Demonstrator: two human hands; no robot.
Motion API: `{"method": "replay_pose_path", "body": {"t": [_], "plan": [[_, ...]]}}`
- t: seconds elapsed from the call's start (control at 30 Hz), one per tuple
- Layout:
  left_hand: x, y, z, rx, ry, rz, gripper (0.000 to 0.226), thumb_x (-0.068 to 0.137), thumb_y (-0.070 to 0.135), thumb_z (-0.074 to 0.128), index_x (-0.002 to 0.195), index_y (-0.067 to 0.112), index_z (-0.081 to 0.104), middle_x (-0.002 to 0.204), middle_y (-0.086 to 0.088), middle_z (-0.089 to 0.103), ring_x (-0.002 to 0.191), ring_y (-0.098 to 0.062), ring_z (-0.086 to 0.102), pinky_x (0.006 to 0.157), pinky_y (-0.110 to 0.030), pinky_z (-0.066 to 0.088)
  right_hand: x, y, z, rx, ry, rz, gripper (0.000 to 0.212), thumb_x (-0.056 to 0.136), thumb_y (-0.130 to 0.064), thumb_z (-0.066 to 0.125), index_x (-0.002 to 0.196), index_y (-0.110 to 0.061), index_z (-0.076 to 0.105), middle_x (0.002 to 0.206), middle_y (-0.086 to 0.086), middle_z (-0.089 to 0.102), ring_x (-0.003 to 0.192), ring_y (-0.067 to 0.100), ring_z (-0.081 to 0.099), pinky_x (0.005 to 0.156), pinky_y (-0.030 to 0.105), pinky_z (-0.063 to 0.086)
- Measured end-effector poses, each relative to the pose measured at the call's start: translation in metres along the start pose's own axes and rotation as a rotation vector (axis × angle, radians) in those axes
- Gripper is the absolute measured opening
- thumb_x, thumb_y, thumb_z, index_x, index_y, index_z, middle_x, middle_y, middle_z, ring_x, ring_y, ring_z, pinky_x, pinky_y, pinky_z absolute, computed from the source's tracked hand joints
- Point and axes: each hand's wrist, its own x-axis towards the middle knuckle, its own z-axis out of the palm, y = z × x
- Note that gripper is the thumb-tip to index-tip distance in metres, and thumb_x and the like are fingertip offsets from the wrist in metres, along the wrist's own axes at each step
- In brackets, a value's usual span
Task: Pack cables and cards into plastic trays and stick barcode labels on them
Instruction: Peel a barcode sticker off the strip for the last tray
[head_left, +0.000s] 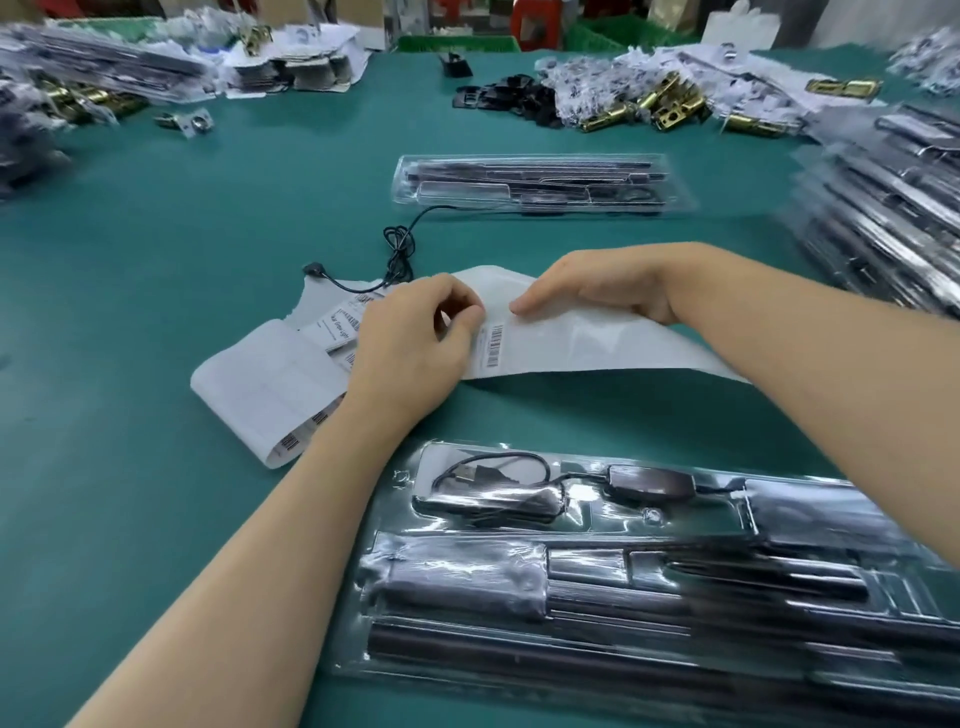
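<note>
A long white strip of label backing paper (571, 343) lies across the middle of the green table, curling at its left end. A barcode label (494, 347) sits on it. My left hand (410, 343) pinches the label's upper edge with thumb and fingers. My right hand (597, 283) presses its fingers down on the strip just right of the label. A clear plastic tray (649, 582) with a black USB cable and dark rods lies close in front of me. A second filled tray (535, 182) lies farther back.
A loose black cable (397, 249) lies beyond the strip. Stacked filled trays (883, 208) stand at the right edge. Heaps of bagged brass and black parts (649, 98) line the back, more piles (78, 78) at the far left.
</note>
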Motion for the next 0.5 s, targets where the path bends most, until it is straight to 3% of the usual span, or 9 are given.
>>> {"method": "replay_pose_path", "body": {"t": [0.13,0.27,0.4,0.5], "plan": [[0.0,0.008,-0.006,-0.004,-0.003,-0.023,0.008,0.093,0.03,0.069,0.086,0.026,0.07,0.082,0.015,0.068,0.071,-0.005,0.055,0.077,-0.033,0.048,0.0,-0.001,-0.001,0.001,0.076,-0.056,0.019,0.089,-0.036,0.078,0.082,-0.018,0.08,0.092,0.009,0.079,0.073,0.023,0.076,0.06,0.031,0.059],[0.006,0.021,-0.018,0.054,-0.02,-0.101,0.021,0.088,0.046,0.072,0.08,0.027,0.073,0.072,0.014,0.069,0.065,0.002,0.057,0.066,-0.027,0.046,-0.002,-0.002,0.0,0.0,0.039,-0.063,0.022,0.09,-0.039,0.077,0.085,-0.018,0.08,0.094,0.01,0.079,0.073,0.024,0.076,0.061,0.032,0.059],[0.006,0.031,-0.026,0.056,-0.105,-0.222,0.029,0.081,0.055,0.076,0.075,0.027,0.078,0.064,0.01,0.071,0.069,-0.008,0.067,0.068,-0.033,0.057,-0.004,-0.003,0.002,0.036,0.014,-0.051,0.026,0.094,-0.04,0.072,0.084,-0.017,0.081,0.094,0.009,0.079,0.074,0.023,0.076,0.061,0.033,0.059],[0.003,0.036,-0.024,0.001,-0.143,-0.287,0.027,0.081,0.051,0.081,0.076,0.025,0.08,0.066,0.003,0.074,0.071,-0.016,0.073,0.075,-0.042,0.061,-0.004,-0.004,0.005,0.05,0.006,-0.062,0.031,0.097,-0.041,0.066,0.085,-0.018,0.082,0.094,0.007,0.079,0.077,0.021,0.076,0.061,0.031,0.059]]}}
